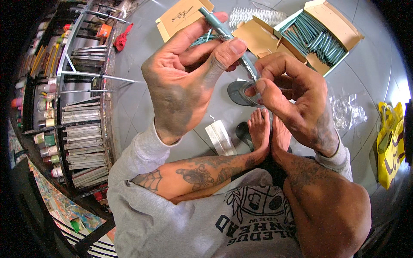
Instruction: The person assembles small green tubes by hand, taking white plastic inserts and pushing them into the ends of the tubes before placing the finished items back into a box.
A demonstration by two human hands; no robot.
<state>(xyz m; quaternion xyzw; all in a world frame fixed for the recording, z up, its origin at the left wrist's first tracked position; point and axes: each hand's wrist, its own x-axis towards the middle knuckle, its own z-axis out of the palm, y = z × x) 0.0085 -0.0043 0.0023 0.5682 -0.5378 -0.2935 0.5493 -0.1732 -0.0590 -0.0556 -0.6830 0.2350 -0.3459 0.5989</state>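
My left hand [189, 73] grips a slim green marker pen [223, 34] between thumb and fingers, holding it up at a slant. My right hand [292, 99] pinches the pen's lower end, where something clear and thin wraps around it at the fingertips. Both hands are raised over my crossed legs and bare feet [266, 133]. Beyond the hands an open cardboard box [340, 32] lies on the grey floor, filled with several more green pens [314, 38].
A second open cardboard box [180, 17] and a clear ribbed plastic tray [254, 15] lie at the top. Crumpled clear wrappers [348, 109] and a yellow bag [391, 142] are on the right. A white flat packet [220, 137] lies by my feet. A metal rack [81, 107] stands left.
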